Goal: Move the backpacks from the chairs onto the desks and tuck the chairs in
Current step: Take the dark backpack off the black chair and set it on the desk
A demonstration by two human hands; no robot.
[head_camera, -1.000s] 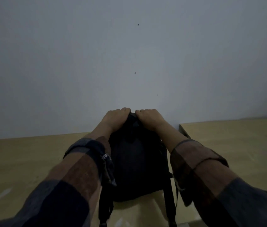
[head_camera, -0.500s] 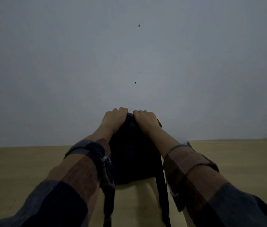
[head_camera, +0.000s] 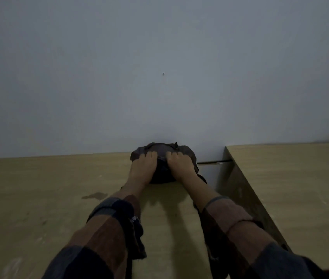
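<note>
A dark backpack (head_camera: pixel 160 150) rests on a light wooden desk (head_camera: pixel 48 188), pushed back against the grey wall. My left hand (head_camera: pixel 142 166) presses on its top left and my right hand (head_camera: pixel 179 165) on its top right, fingers curled into the fabric. Both arms reach forward in plaid sleeves. Most of the bag's lower part is hidden behind my hands. No chair is in view.
A second wooden desk (head_camera: pixel 290 178) stands to the right, with a narrow gap between the two desks. A dark stain (head_camera: pixel 95 195) marks the near desk's top. The plain wall (head_camera: pixel 159 77) closes off the far side.
The backpack has moved away from me to the wall and slumped lower on the desk. My arms have stretched forward with it, and the view has shifted.
</note>
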